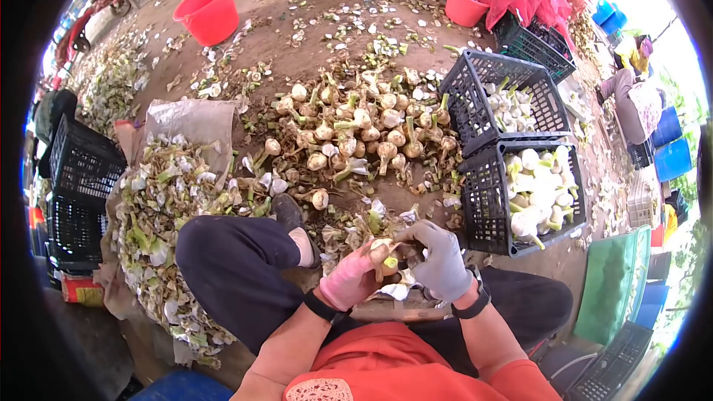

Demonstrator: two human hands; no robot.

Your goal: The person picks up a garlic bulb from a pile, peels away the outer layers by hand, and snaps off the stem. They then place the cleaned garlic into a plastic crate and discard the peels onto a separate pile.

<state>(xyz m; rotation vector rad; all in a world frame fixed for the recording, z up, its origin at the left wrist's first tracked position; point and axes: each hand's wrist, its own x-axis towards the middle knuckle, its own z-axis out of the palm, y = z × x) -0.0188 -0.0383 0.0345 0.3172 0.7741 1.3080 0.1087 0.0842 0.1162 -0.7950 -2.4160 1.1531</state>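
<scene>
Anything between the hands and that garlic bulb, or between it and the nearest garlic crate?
Nothing visible separates left hand and right hand from the garlic bulb. Toward the near crate, only the right hand and crate wall intervene.

Pink left glove (350, 276), grey right glove (440, 261)

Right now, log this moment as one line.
left hand: holding garlic bulb; right hand: at same bulb; ahead: bulb heap; right side: nearer black crate containing bulbs
</scene>
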